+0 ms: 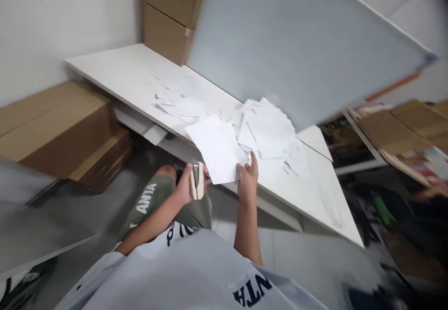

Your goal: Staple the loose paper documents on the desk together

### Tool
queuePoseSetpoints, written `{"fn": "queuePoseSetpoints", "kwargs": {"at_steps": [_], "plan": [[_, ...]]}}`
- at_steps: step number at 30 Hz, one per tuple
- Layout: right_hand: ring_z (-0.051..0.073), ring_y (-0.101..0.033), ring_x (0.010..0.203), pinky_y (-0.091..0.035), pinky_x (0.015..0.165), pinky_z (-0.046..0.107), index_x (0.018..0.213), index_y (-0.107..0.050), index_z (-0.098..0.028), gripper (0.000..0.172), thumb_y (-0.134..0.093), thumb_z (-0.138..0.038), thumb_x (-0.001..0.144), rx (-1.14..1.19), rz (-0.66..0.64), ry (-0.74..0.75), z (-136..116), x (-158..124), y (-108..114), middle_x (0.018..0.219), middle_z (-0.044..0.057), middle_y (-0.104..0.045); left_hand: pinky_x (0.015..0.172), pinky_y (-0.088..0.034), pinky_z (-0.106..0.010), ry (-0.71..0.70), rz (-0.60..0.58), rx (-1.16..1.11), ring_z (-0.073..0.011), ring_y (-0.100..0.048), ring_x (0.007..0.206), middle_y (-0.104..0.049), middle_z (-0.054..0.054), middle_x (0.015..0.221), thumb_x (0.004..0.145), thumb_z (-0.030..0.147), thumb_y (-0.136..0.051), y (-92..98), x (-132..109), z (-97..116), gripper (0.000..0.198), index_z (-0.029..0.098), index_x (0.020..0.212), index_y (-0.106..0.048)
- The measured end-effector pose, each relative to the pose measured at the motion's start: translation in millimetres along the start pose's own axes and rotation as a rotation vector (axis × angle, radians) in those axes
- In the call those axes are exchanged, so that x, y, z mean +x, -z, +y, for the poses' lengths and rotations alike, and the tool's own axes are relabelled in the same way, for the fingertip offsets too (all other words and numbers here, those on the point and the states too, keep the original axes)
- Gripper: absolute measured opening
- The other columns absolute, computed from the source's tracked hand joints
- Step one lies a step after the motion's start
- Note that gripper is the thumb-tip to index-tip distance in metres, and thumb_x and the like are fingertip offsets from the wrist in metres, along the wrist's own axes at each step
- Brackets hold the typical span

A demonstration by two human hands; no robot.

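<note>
My left hand (185,185) is closed around a cream-coloured stapler (197,182) in front of the desk edge. A white sheet of paper (217,149) is pinched at its lower right corner by my right hand (248,175), its index finger reaching upward. The sheet is tilted over the desk's front edge, with its lower left side close to the stapler. Just beyond my right hand, a spread pile of white papers (268,128) lies on the desk. Thin paper scraps (168,102) are scattered to the left of it.
The white desk (329,203) runs diagonally across the view. A large grey panel (301,35) rises behind it. Cardboard boxes (52,123) stand at the left, more (168,16) at the back. A shelf with boxes (416,123) is at the right.
</note>
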State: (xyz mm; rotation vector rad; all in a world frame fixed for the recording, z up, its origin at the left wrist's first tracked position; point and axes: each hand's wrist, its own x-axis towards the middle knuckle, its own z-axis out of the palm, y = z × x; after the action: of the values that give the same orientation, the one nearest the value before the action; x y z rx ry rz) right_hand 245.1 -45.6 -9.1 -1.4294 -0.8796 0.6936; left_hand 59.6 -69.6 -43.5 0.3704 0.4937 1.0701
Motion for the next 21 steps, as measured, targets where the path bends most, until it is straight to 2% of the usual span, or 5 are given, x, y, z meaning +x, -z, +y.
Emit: {"fn": "queuePoseSetpoints", "kwargs": {"at_steps": [5, 8, 12, 17, 21], "plan": [[0.017, -0.061, 0.092, -0.052, 0.084, 0.03, 0.14, -0.05, -0.02, 0.073, -0.058, -0.027, 0.068, -0.04, 0.136, -0.125, 19.7, -34.1, 44.4, 0.111, 0.006, -0.063, 0.056, -0.049, -0.029, -0.079, 0.165, 0.178, -0.0194, -0.062, 0.065, -0.056, 0.0, 0.064, 0.069, 0.07, -0.07, -35.4, 40.9, 1.8, 0.054, 0.018, 0.08, -0.063], [0.019, -0.061, 0.095, -0.052, 0.082, 0.031, 0.137, -0.054, -0.021, 0.066, -0.057, -0.029, 0.071, 0.02, 0.12, -0.179, 28.1, -41.9, 60.4, 0.111, 0.007, -0.064, 0.055, -0.047, -0.027, -0.054, 0.267, 0.26, -0.0154, -0.057, 0.059, -0.057, 0.0, 0.065, 0.06, 0.065, -0.079, -41.8, 60.3, -20.0, 0.054, 0.016, 0.077, -0.064], [0.022, -0.061, 0.104, -0.05, 0.085, 0.032, 0.119, -0.062, -0.019, 0.052, -0.058, -0.028, 0.068, 0.178, 0.149, -0.232, 42.3, -46.0, 76.5, 0.112, 0.008, -0.067, 0.061, -0.047, -0.026, -0.17, 0.379, 0.185, -0.015, -0.058, 0.066, -0.061, -0.001, 0.071, 0.046, 0.062, -0.085, -37.6, 68.4, -51.2, 0.06, 0.015, 0.077, -0.066], [0.019, -0.065, 0.096, -0.052, 0.077, 0.03, 0.107, -0.06, -0.021, 0.041, -0.066, -0.039, 0.071, 0.402, 0.227, -0.275, 58.0, -50.3, 75.9, 0.111, 0.007, -0.067, 0.069, -0.049, -0.028, -0.233, 0.342, 0.108, -0.0178, -0.062, 0.078, -0.066, -0.003, 0.081, 0.052, 0.056, -0.084, -31.0, 61.2, -63.8, 0.053, 0.016, 0.083, -0.07], [0.021, -0.063, 0.111, -0.053, 0.089, 0.036, 0.116, -0.058, -0.02, 0.047, -0.061, -0.049, 0.079, 0.59, 0.11, -0.245, 55.2, -57.0, 62.5, 0.12, 0.01, -0.067, 0.072, -0.051, -0.029, -0.118, 0.227, 0.089, -0.0194, -0.064, 0.082, -0.069, -0.005, 0.086, 0.064, 0.053, -0.078, -26.5, 48.2, -54.8, 0.045, 0.015, 0.087, -0.072]]}}
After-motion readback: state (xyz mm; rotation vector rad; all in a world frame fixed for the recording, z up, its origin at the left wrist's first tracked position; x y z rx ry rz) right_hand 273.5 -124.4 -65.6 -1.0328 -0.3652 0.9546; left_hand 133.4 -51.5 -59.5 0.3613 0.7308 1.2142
